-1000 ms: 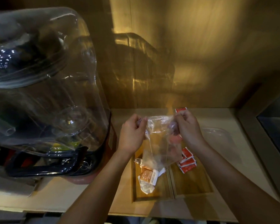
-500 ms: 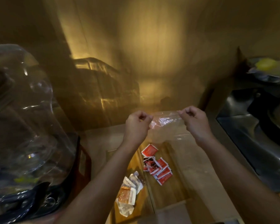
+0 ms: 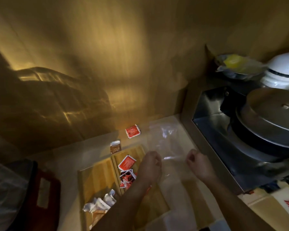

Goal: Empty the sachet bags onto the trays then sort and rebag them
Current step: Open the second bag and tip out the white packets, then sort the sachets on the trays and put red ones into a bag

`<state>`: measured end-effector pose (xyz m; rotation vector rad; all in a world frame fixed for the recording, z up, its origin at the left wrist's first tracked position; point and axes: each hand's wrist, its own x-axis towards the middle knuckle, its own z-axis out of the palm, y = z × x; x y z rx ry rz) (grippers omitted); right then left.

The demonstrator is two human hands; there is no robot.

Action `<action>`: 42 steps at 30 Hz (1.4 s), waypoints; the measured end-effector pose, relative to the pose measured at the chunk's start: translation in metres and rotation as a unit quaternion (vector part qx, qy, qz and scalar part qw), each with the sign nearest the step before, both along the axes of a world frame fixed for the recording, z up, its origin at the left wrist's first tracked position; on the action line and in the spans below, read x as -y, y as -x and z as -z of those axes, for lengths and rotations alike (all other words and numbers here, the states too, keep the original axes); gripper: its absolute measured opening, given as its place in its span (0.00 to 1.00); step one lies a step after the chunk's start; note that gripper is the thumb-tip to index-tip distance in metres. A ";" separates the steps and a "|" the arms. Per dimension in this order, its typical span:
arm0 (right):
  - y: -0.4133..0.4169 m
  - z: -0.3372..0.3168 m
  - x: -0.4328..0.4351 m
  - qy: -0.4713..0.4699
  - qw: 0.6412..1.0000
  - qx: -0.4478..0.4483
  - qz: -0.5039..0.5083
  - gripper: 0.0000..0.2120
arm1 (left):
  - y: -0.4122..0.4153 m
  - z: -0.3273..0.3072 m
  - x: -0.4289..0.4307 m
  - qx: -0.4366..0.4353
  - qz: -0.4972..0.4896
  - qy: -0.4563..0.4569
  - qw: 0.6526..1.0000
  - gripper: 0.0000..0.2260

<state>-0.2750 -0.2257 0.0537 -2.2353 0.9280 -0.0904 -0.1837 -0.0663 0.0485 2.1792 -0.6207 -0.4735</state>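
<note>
Both hands, left hand [image 3: 150, 165] and right hand [image 3: 196, 162], pinch the near edge of an empty clear plastic bag [image 3: 168, 147] lying at the counter's right edge beside the wooden trays [image 3: 97, 177] of red sachets [image 3: 126, 162]; keeping its mouth spread should ease refilling.

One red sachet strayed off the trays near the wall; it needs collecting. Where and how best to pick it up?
The stray red sachet lies flat on the counter, apart from everything. Probably come from above, pinching its near edge or a corner with the fingers, since nothing thick offers grip.
</note>
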 end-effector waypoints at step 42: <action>-0.263 0.050 -0.043 -0.069 0.989 -0.053 -0.120 0.16 | -0.187 0.043 -0.062 -0.082 -0.282 -0.191 0.937 0.22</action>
